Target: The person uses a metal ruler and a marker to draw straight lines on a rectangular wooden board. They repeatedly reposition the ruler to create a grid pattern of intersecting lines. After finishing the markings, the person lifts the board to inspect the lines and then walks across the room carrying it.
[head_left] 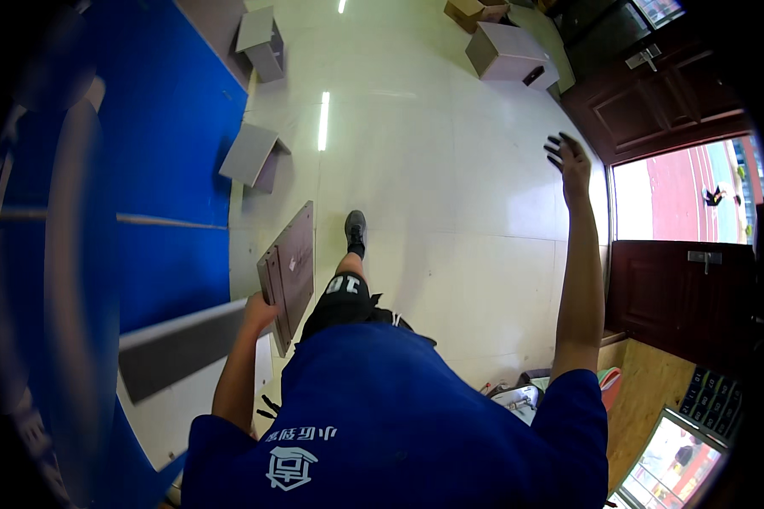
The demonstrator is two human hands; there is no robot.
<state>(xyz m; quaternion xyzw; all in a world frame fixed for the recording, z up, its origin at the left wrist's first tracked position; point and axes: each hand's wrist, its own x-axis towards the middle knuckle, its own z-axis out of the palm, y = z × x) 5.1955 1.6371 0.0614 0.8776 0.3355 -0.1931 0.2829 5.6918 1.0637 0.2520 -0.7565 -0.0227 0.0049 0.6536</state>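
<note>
My left hand [261, 312] is wrapped round the lower left edge of a flat, brownish wooden panel [293, 263]. The panel hangs tilted at my left side, with grooves along its near edge and a small pale patch on its face. Whether it is one board or several stacked together, I cannot tell. Out to the right, my right hand [574, 165] is raised in the air over the floor. Its fingers are spread, their tips look dark, and nothing is in them. Below the panel, a white and dark grey board [187, 356] lies next to my left forearm.
Two grey angled pieces, one nearer [250, 155] and one farther [261, 42], stand beside the blue surface [170, 170] on the left. A grey box [509, 55] and a cardboard box [475, 12] are far right. Dark brown doors [675, 284] flank an open doorway at right.
</note>
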